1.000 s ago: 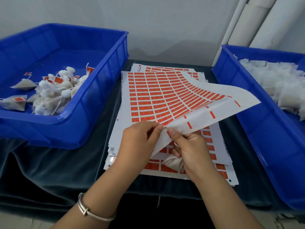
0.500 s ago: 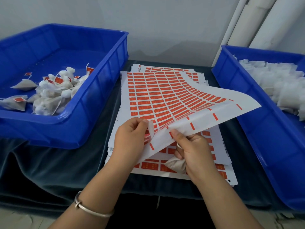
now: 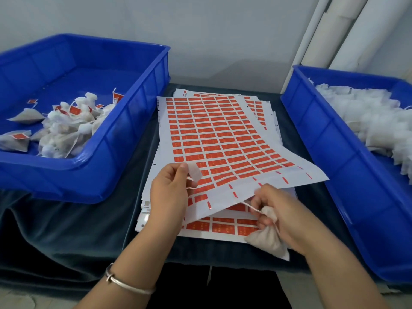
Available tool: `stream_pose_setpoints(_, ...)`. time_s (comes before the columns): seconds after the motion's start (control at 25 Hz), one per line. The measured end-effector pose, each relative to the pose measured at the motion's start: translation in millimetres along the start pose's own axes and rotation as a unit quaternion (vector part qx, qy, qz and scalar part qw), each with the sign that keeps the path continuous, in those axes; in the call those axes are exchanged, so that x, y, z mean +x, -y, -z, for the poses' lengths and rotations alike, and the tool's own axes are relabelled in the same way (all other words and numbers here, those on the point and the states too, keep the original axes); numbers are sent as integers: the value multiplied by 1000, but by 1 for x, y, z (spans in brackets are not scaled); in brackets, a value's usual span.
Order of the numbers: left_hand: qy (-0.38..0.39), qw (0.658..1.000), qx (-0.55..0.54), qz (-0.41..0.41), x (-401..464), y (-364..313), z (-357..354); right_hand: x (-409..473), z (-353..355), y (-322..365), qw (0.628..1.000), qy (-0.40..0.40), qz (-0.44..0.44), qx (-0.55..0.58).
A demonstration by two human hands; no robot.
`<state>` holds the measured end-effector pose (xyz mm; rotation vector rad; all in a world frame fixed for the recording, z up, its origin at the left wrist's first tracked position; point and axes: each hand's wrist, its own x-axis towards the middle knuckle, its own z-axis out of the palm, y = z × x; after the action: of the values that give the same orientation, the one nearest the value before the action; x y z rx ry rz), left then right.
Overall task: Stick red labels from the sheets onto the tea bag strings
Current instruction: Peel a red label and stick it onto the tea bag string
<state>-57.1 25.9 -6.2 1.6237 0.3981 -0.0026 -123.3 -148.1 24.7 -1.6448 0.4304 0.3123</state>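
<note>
Dark cloth (image 3: 66,230) carries the sheets (image 3: 223,139). One label (image 3: 195,173), white side up, is pinched by the left hand (image 3: 169,192); the right hand (image 3: 283,217) grips a tea bag (image 3: 267,241), its string (image 3: 252,207) partly hidden.

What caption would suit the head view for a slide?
Left hand pinches a peeled label above the label sheets; right hand holds a tea bag by its string.

A stack of white paper label sheets (image 3: 214,134) lies mid-tabletop (image 3: 66,224), between a blue plastic tray (image 3: 124,139) of labelled tea bags (image 3: 66,126) on the left and another blue plastic bin (image 3: 330,139) of unlabelled white tea bags (image 3: 365,117) on the right.
</note>
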Motion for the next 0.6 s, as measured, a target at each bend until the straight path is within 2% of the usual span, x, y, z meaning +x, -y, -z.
stream_pose_setpoints(0.12,4,1000,20,7,0,8,-5,-15,21,7,999,43,13,17)
stream_pose_setpoints(0.28,19,1000,-9,5,-1,9,-7,-23,27,23,991,44,114,55)
stream_pose_setpoints(0.4,51,997,-56,7,-4,5,-8,-15,19,33,984,43,156,70)
stream_pose_setpoints(0.52,63,994,-87,12,-7,1,-7,-3,8,37,978,48,203,-31)
stream_pose_setpoints(0.6,63,993,-97,14,-7,0,-6,4,1,37,972,14,214,-97)
